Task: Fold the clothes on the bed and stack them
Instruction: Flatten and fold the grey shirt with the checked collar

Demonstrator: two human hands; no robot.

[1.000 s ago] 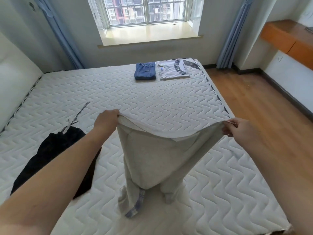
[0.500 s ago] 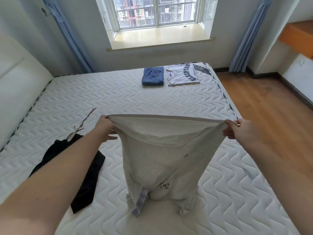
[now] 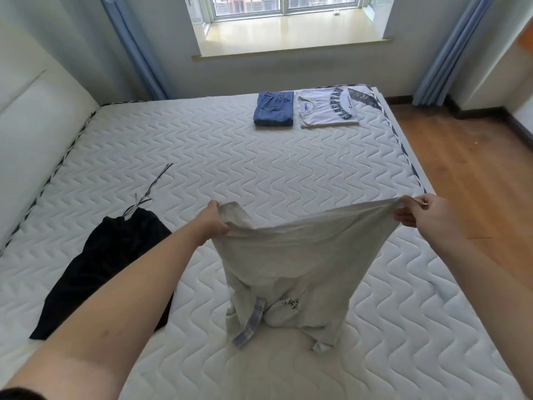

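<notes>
Black garment (image 3: 109, 269) flat on mattress (image 3: 202, 157) at left. Left hand (image 3: 212, 222) and right hand (image 3: 421, 210) each pinching a top corner of grey garment (image 3: 291, 261), top edge stretched left-right, length hanging down onto mattress. Beyond, folded jeans (image 3: 274, 109) beside folded white T-shirt (image 3: 327, 109).

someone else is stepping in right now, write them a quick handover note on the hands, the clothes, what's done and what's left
Left hand and right hand each grip a top corner of the grey garment, held spread above the bed; its lower end bunches on the mattress.
Done: blue jeans and white printed t-shirt lie folded side by side at the far end, not stacked.
Left: lay out and fold the grey garment, fold the black garment lying loose on the left, then stack everything.
</notes>
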